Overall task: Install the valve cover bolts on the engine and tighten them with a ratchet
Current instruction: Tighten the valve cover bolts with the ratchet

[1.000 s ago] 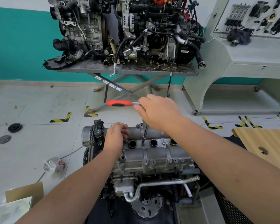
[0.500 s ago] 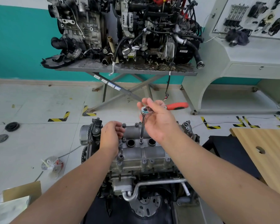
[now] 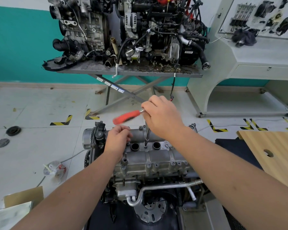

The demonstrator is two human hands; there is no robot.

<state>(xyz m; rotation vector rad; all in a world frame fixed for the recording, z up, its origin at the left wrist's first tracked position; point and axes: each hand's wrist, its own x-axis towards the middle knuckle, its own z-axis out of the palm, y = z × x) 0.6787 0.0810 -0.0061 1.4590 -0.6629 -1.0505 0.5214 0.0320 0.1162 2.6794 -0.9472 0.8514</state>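
The grey engine (image 3: 156,161) stands in front of me with its valve cover (image 3: 158,156) on top. My right hand (image 3: 163,118) grips the head of a ratchet (image 3: 126,117) whose red handle points left and is blurred. A dark extension bar (image 3: 147,136) runs down from my hand to a bolt between two round plug holes. My left hand (image 3: 117,140) rests on the cover's left end with fingers curled; whether it holds anything is hidden. Several bolts (image 3: 173,163) sit along the cover's near edge.
A second engine (image 3: 128,32) sits on a grey scissor stand (image 3: 130,72) behind. A white display bench (image 3: 256,60) stands at the right. A wooden board (image 3: 273,150) lies near my right forearm. Cardboard (image 3: 22,198), a plastic bag (image 3: 55,170) and black discs lie on the floor at left.
The ratchet handle swung from pointing left to pointing right, and now points left again. My right hand stayed on the ratchet head above the same bolt. My left hand has hardly moved.
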